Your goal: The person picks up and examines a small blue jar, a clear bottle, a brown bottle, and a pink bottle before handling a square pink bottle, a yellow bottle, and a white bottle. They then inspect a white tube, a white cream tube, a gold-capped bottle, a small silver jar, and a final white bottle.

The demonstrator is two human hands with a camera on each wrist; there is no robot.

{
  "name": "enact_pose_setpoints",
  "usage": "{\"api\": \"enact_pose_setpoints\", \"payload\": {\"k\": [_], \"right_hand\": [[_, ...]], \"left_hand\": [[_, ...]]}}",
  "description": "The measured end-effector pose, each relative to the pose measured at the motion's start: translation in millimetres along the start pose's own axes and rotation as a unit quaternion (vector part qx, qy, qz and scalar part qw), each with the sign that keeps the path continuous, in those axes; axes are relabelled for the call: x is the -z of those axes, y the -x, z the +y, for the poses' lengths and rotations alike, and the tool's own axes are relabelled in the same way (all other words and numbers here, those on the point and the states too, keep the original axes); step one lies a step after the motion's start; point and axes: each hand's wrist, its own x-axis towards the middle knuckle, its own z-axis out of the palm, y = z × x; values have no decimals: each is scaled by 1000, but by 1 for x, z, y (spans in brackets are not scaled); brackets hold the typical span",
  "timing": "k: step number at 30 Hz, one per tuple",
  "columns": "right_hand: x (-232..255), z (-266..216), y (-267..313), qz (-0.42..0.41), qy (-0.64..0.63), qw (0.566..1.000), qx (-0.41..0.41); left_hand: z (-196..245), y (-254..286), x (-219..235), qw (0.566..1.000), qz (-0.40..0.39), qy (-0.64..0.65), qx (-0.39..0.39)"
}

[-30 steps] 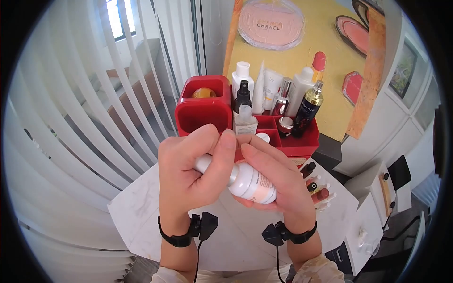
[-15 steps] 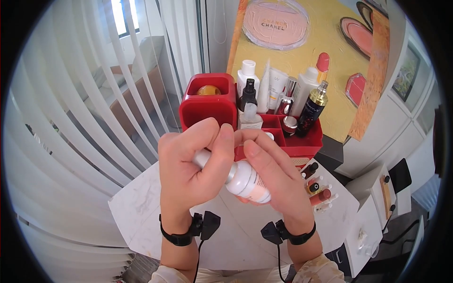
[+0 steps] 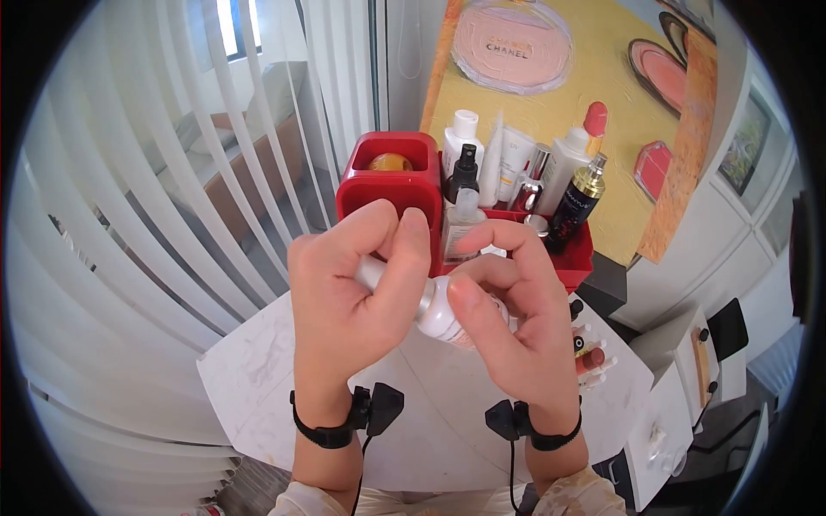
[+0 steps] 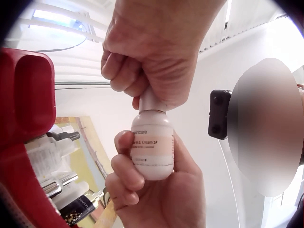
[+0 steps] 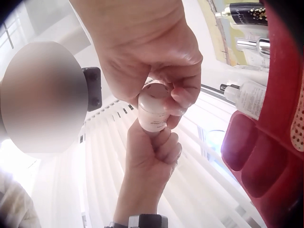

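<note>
A small white bottle of B.B. cream [image 3: 440, 320] is held between both hands above the table, tilted with its cap end to the left. My left hand [image 3: 351, 301] wraps its curled fingers round the pale cap [image 4: 151, 100], which is mostly hidden in the fist. Around the body of the bottle lie the bent fingers and thumb of my right hand [image 3: 529, 344]; its label shows in the left wrist view. From the right wrist view, the rounded base of the bottle faces the camera, with right-hand fingertips at its side.
Behind the hands stands a red organizer [image 3: 390, 196] with several bottles and tubes, including a black spray bottle [image 3: 576, 204] with a gold collar. Small cosmetics [image 3: 592, 358] sit on the white table [image 3: 404, 421] at right. Vertical blinds [image 3: 163, 258] hang at left.
My right hand has turned on the bottle, its fingers lifting and bending more so the label is largely covered in the head view. My left hand keeps its grip on the cap.
</note>
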Motion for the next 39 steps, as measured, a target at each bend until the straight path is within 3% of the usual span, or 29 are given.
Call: {"api": "enact_pose_setpoints", "payload": {"k": [3,9,15,18,20,25,26,29,31,39], "right_hand": [[-2,-3,2,4,-31,999,-24],[2,1,1,-44,31,997,59],[3,3,-1,-29,118,986,117],[7,2,-1,-14,84,993,81],[10,4,-3,-14,22,998,55],[19,-3,-4,0,-103,994,-32],[21,-5,-5,0,-114,993,-40],[23,-4,-5,-3,-133,990,-41],[23,-2,-5,-8,-142,989,-39],[24,-1,-4,-20,-137,989,-48]], "left_hand": [[0,-1,1,1000,14,15,3],[-4,-3,7,999,38,8,-1],[-4,-4,8,999,42,-8,8],[2,-5,11,999,-9,25,45],[9,-4,15,986,-48,121,107],[-2,-2,29,967,-166,183,64],[1,-3,33,963,-174,179,98],[-12,-7,29,971,-170,169,-19],[-2,-7,28,965,-162,204,20],[-9,-8,38,971,-194,138,-17]]}}
